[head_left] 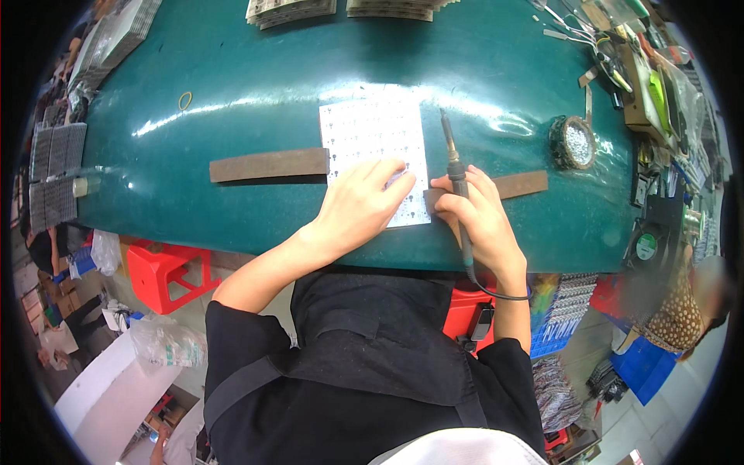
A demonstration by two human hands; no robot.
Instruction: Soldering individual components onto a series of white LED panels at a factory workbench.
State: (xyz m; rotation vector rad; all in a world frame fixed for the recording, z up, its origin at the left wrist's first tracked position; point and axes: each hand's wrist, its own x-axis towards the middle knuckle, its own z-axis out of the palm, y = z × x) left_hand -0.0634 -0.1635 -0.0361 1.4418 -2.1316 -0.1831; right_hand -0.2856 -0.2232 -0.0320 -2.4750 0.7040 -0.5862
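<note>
A white panel [372,128] printed with rows of small dark marks, like a sheet of circuit boards, lies on the green table in front of me. My left hand [358,198] rests over its lower half, fingers bent and thumb drawn close to the index finger; whatever may be between them is too small to make out. In my right hand [484,213] is a soldering iron [457,174], its tip pointing away from me, up off the panel. That hand is at the panel's right edge, by a brown bar [523,184]. Another brown bar [267,165] touches the panel's left side.
A round tub of whitish bits [576,142] stands at the right. Tools and boxes crowd the table's right end, with stacked panels [58,151] at the left and more stacks [291,9] at the far edge. A rubber band [185,101] lies far left. Red stool [167,275] below.
</note>
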